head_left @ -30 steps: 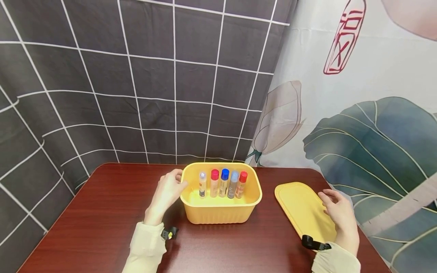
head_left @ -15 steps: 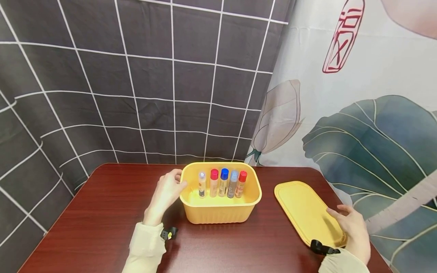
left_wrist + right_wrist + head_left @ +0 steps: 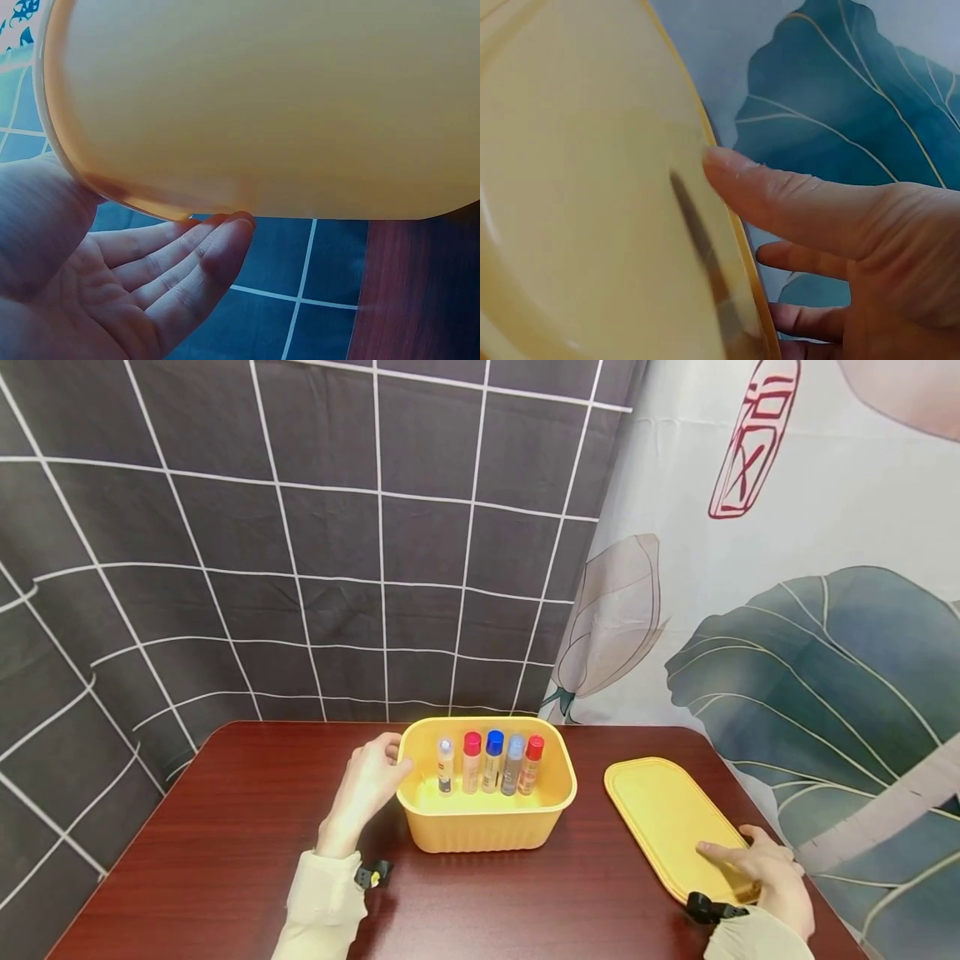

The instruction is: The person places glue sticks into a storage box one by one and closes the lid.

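Observation:
A yellow plastic bin point(image 3: 480, 831) sits in the middle of the table, with several upright glue-stick-like tubes point(image 3: 491, 764) inside, capped in red, blue and pale colours. At its left end, my left hand point(image 3: 367, 785) holds the rim; in the left wrist view the fingers point(image 3: 217, 251) meet the outer wall and the thumb's tip is hidden past the rim. The flat yellow lid point(image 3: 667, 827) lies to the right. Over its right edge is my right hand point(image 3: 772, 877), the thumb point(image 3: 772, 195) extended above the lid, apart from its shadow, the other fingers beside the edge, partly hidden.
The dark red wooden table point(image 3: 247, 843) bears the bin and lid. Behind it hangs a dark cloth point(image 3: 322, 527) with white grid lines. A pale cloth with printed leaves point(image 3: 825, 677) hangs along the right side, close to my right hand.
My right hand has moved toward me and slightly right, from above the lid's middle to its near right edge, the thumb now stretched over the lid. Left hand and bin look unmoved.

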`<state>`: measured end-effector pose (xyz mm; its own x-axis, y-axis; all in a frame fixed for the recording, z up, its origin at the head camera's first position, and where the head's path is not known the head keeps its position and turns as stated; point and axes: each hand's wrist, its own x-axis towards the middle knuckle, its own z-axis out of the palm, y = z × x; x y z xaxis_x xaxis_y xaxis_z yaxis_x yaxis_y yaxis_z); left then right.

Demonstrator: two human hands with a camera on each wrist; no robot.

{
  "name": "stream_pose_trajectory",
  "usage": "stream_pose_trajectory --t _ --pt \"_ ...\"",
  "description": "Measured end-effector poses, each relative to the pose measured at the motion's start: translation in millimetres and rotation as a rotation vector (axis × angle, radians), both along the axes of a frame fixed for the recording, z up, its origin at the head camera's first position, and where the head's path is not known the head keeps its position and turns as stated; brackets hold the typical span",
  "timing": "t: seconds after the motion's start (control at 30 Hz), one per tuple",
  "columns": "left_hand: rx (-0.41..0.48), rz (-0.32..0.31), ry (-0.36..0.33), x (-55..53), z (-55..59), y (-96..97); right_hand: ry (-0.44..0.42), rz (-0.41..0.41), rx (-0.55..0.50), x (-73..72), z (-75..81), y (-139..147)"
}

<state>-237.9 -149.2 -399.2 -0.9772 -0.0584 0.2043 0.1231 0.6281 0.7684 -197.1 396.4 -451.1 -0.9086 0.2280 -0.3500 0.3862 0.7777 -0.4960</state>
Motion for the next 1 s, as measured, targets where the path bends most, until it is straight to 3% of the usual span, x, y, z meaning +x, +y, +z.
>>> stream_pose_trajectory --t 0.13,0.23,0.5,0.77,0.87,1.0 --pt "0.0 0.001 0.006 -0.1 -0.8 0.1 -0.02 -0.029 0.027 -8.1 -13.2 5.7" --pt "0.001 -0.002 0.005 -0.2 -1.0 0.0 -0.023 -0.048 0.005 -3.7 -5.6 -2.2" --pt "0.0 -0.006 0.0 0.4 -0.5 -0.7 -0.039 -0.066 -0.006 -4.9 -7.2 -0.3" --pt "-0.003 -0.002 0.005 0.4 0.7 -0.5 -0.047 -0.027 0.084 -9.9 -7.3 4.3" --pt "-0.002 -0.006 0.003 0.1 0.5 -0.6 -0.042 -0.035 0.019 -10.3 -7.1 5.2" --pt "-0.003 -0.007 0.0 -0.1 0.9 -0.2 -0.008 -0.073 -0.142 -7.6 -4.6 5.8"
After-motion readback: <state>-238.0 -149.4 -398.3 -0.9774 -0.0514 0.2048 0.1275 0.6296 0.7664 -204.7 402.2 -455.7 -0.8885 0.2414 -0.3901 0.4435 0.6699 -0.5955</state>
